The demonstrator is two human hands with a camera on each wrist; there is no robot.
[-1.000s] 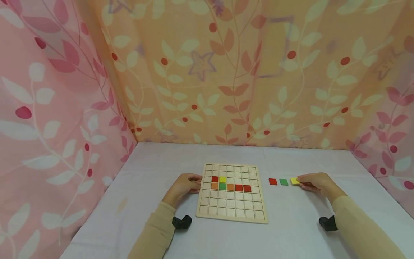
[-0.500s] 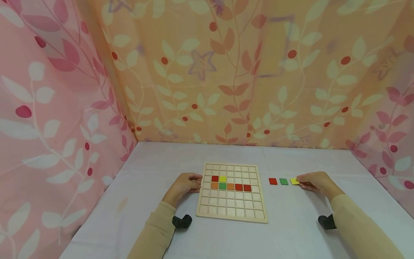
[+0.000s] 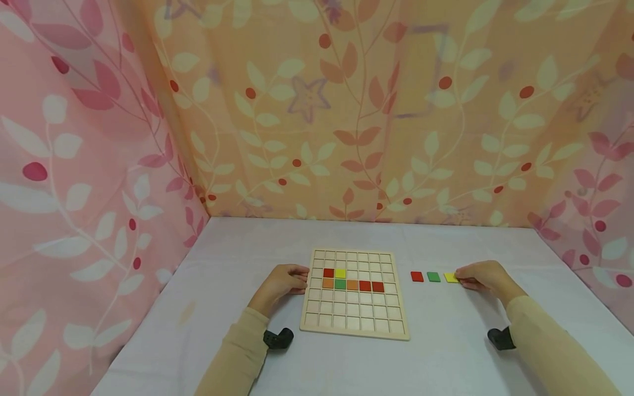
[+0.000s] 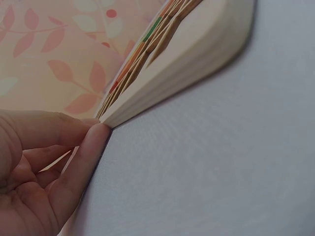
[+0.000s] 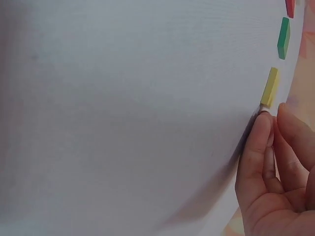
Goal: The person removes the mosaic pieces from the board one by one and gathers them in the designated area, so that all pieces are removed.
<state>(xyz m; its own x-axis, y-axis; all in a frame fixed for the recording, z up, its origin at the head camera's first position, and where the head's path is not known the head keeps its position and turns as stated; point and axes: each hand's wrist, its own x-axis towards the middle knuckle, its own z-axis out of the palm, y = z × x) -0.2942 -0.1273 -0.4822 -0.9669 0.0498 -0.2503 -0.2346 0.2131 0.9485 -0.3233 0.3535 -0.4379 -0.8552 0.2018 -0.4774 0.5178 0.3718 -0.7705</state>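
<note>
A square wooden grid board [image 3: 360, 325] lies on the white cloth, with red, yellow, orange and green square tiles set in some of its cells. My left hand [image 3: 284, 283] is at the board's left side. In the left wrist view, thumb and forefinger pinch its edge [image 4: 162, 88]. To the right of the board, a red tile [image 3: 417, 276], a green tile [image 3: 433, 277] and a yellow tile [image 3: 451, 278] lie in a row. My right hand [image 3: 487, 279] has its fingertips right at the yellow tile's right edge, with thumb and forefinger slightly apart in the right wrist view.
White cloth [image 3: 238, 236] covers the table. Leaf-patterned fabric [image 3: 277, 132] hangs along the back, and pink patterned fabric [image 3: 74, 220] stands at the left, with more on the right. A black wrist device [image 3: 279, 339] sits at the left cuff, another [image 3: 502, 339] at the right.
My right fingertips have eased back slightly from over the yellow tile to its right edge. The left hand, the board and the other tiles stay where they were.
</note>
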